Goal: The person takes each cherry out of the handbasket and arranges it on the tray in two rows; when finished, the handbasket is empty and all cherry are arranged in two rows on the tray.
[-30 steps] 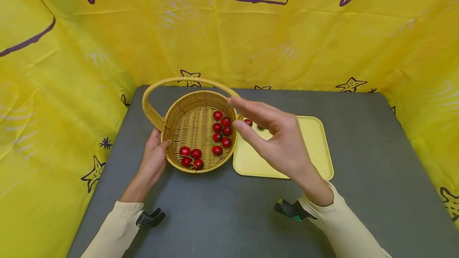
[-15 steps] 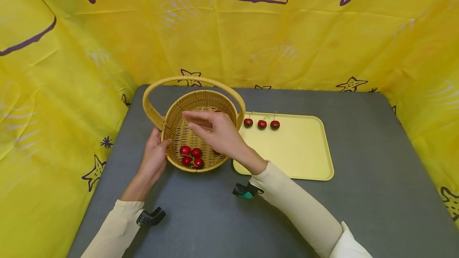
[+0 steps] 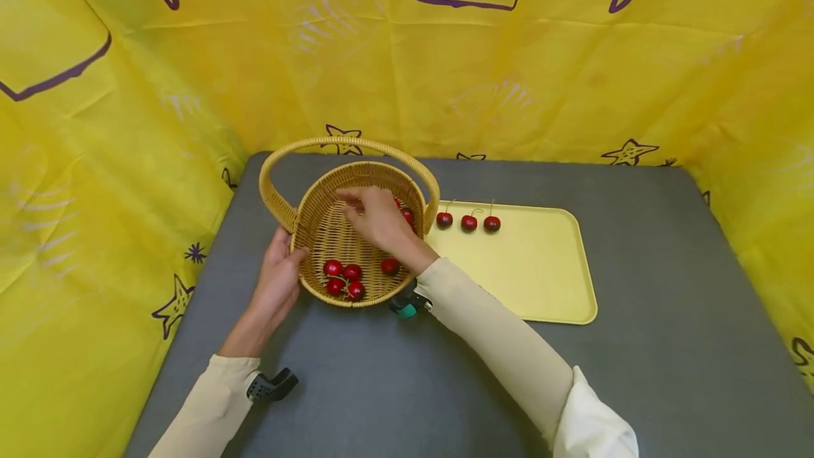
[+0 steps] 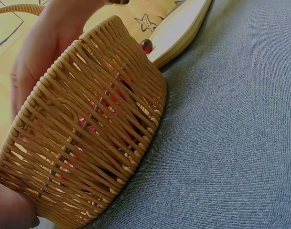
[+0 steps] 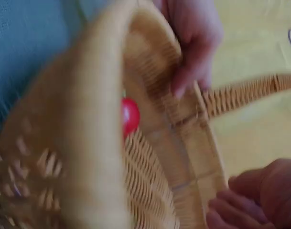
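Observation:
My left hand [image 3: 275, 278] grips the left side of a round woven basket [image 3: 362, 174], thumb over the rim. A bunch of cherry tomatoes [image 3: 352, 272] on a green stem lies at the basket's near left. More small red fruits [image 3: 390, 267] lie along its right side, partly hidden by my right hand [image 3: 378, 218]. That hand reaches over the right rim into the basket, fingers loosely bent toward the far left wall, with nothing visible in them. Blurred in the right wrist view, the right hand's bent fingers [image 5: 231, 210] show near the rim.
A pale yellow tray [image 3: 534, 267] lies right of the basket, with 3 stemmed cherries [image 3: 492, 223] in a row at its far left. The arched basket handle [image 3: 356, 140] stands up on the far side. Yellow patterned cloth [image 3: 509, 55] encloses the grey table [image 3: 668, 288].
My right hand has moved left from above the tray into the basket, and its fingers have bent more. The cherries on the tray are now uncovered. The left hand keeps its grip.

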Tool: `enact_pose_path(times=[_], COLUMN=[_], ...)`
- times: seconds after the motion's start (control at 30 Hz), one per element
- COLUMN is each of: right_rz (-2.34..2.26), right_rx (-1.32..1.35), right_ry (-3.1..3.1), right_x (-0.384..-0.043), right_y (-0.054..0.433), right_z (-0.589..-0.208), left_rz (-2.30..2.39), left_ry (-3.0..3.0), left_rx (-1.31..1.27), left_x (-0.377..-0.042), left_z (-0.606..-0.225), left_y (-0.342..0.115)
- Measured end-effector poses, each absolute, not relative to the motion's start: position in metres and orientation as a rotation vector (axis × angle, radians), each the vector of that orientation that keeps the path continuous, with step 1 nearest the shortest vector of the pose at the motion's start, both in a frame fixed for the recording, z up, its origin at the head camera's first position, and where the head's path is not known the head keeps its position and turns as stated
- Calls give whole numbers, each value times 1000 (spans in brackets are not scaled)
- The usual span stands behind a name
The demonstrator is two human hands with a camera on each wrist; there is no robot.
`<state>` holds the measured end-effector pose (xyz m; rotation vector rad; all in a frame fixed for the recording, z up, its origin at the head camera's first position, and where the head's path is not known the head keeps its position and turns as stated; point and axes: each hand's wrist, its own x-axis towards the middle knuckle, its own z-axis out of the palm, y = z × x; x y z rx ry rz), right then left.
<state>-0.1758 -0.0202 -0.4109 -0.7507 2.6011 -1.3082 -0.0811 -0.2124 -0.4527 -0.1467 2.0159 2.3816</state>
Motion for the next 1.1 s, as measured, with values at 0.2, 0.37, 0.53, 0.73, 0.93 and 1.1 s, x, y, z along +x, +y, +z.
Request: enact_pose_path(times=[0.2, 0.37, 0.53, 0.73, 0.93, 1.1], right_rz=[-1076, -713, -481, -336, -316, -457], right_rx=[-509, -454, -430, -382, -407, -445], right_ry=[2921, 3141, 3209, 3171, 3117, 3039], right_x=[-189, -190, -185, -180, -183, -188], right_y=[-10, -9, -11, -15, -15, -11], right_z=[-421, -423, -417, -410, -411, -413], left_rz=[2387, 2392, 2395, 2407, 2408, 2402], left_ry=[2011, 2015, 2005, 1994, 1987, 1989], left_rx=[-139, -128, -124, -125, -124, -118], left_x=[-80, -80, -80, -80, -81, -82], left_z=[-454, -454, -454, -454, -455, -455], left_y=[-212, -214, -214, -215, -215, -213])
